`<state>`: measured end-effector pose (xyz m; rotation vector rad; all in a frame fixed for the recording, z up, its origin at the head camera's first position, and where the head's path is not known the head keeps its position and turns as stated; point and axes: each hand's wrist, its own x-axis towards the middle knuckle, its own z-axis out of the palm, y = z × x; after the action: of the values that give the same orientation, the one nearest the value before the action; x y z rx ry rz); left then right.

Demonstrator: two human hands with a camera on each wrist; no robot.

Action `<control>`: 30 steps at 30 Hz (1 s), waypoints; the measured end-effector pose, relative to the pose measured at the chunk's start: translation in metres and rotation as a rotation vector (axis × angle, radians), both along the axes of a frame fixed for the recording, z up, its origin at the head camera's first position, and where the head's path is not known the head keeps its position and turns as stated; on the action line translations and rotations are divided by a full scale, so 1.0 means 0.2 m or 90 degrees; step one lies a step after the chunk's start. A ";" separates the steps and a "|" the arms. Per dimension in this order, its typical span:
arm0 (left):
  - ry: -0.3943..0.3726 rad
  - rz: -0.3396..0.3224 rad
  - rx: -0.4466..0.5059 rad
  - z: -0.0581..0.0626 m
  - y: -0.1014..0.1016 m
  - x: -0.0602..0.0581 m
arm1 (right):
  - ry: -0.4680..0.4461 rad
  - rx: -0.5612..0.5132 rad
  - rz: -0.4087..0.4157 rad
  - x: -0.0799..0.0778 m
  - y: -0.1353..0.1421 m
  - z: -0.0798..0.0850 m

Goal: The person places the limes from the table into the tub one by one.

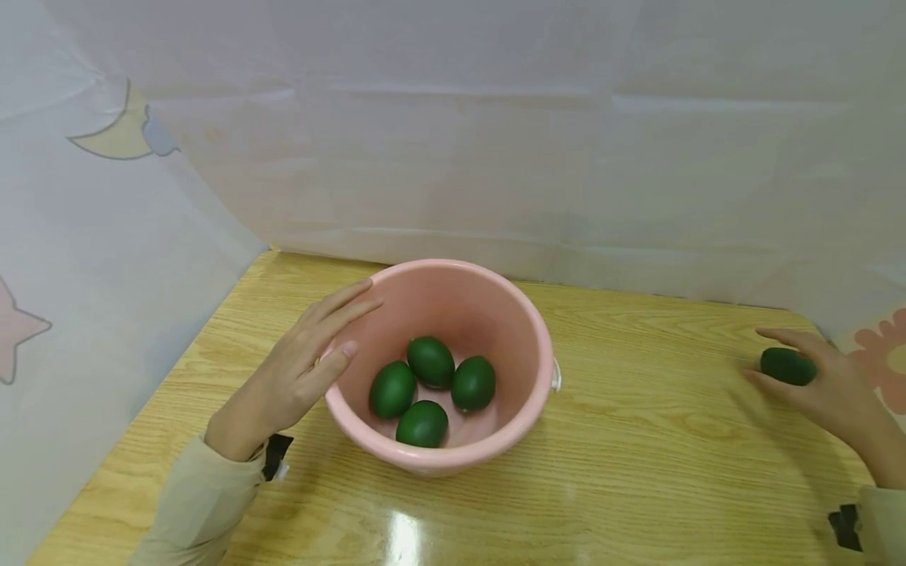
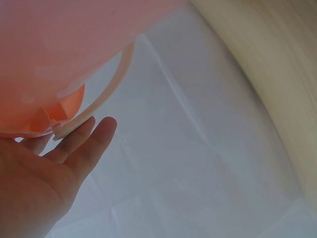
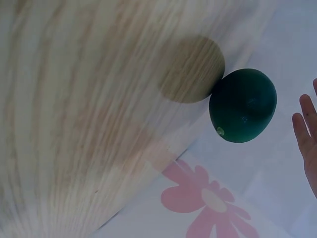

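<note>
A pink bucket (image 1: 527, 424) stands on the table with several dark green avocados (image 1: 422, 424) on its bottom. My left hand (image 1: 290, 377) rests on the left side of its rim, fingers extended; in the left wrist view its fingertips are close to the bucket's curved handle (image 2: 106, 91). At the table's right side one more avocado (image 3: 242, 105) sits on the wood. Around it, my right hand (image 1: 831, 385) has thumb and fingers spread. The right wrist view shows a gap between the fingers (image 3: 308, 116) and that avocado.
The wooden table (image 1: 658, 472) ends at a pale hanging sheet (image 1: 460, 173) behind and at both sides. A white handle fitting (image 1: 556, 376) sticks out from the bucket's right side. Printed on the sheet is a flower (image 3: 213, 198) near the right corner.
</note>
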<state>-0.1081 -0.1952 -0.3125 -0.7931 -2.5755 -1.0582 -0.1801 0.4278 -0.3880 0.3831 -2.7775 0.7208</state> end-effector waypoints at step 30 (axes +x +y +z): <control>-0.005 0.000 0.000 -0.01 0.00 0.00 | -0.077 0.064 -0.026 -0.02 0.15 -0.06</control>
<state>-0.1080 -0.1955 -0.3144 -0.7900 -2.5825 -1.0626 -0.1832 0.4570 -0.4003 0.3109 -2.9339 0.6154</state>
